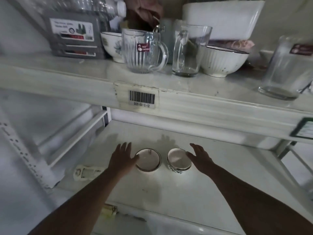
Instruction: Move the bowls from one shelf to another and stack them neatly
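Two small bowls sit side by side on the lower shelf (169, 192). The left bowl (149, 161) is white with a dark rim; the right bowl (177, 160) has a blue pattern on its outside. My left hand (122, 158) is spread flat, its thumb at the left bowl's left rim. My right hand (200, 157) is spread too, its thumb over the right bowl's right rim. Neither hand grips anything. On the upper shelf (94, 77) stand a floral bowl (112, 45) and a ribbed white bowl (223, 62).
The upper shelf also holds a ribbed glass mug (144, 51), a tall glass mug (188, 51), a tumbler (286, 70) at the right edge, grey boxes (74, 36) and a white tub (221, 19). A small white packet (87, 172) lies left of my left hand.
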The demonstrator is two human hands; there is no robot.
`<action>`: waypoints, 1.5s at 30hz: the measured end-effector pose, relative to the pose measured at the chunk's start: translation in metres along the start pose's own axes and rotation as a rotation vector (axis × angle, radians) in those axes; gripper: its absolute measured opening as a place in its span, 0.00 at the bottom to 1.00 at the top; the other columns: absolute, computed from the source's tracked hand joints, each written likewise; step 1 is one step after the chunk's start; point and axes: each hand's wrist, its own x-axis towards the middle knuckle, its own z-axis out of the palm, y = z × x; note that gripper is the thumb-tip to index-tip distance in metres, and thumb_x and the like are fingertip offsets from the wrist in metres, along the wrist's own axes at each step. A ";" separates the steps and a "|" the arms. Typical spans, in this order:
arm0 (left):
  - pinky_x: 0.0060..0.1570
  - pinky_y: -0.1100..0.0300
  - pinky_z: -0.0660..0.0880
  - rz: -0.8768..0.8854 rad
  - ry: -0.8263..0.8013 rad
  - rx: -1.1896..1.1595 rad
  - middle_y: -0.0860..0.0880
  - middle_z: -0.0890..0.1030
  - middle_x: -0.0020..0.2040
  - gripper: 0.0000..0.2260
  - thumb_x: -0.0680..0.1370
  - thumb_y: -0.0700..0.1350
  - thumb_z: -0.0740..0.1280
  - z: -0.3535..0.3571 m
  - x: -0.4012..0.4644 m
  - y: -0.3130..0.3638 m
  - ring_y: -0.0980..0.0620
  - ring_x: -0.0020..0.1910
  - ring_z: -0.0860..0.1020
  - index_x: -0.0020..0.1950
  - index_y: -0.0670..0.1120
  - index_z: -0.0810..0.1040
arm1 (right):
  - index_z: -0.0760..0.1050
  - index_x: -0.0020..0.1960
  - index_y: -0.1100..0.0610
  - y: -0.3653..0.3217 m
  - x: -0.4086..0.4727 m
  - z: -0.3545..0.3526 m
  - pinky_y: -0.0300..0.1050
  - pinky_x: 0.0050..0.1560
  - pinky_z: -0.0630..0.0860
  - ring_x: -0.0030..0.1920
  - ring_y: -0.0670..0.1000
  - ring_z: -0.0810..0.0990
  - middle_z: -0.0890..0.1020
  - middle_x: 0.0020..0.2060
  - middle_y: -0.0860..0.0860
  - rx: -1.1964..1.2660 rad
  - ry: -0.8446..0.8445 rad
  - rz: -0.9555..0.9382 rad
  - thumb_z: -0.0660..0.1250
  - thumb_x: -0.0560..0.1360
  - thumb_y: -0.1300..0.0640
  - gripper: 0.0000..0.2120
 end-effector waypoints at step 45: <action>0.70 0.48 0.62 -1.534 0.461 0.205 0.47 0.58 0.77 0.30 0.78 0.62 0.55 -0.097 -0.622 -0.033 0.43 0.74 0.60 0.77 0.52 0.54 | 0.67 0.71 0.47 -0.358 -0.370 0.171 0.47 0.69 0.65 0.69 0.53 0.68 0.68 0.71 0.49 0.021 -0.911 -1.446 0.59 0.80 0.44 0.21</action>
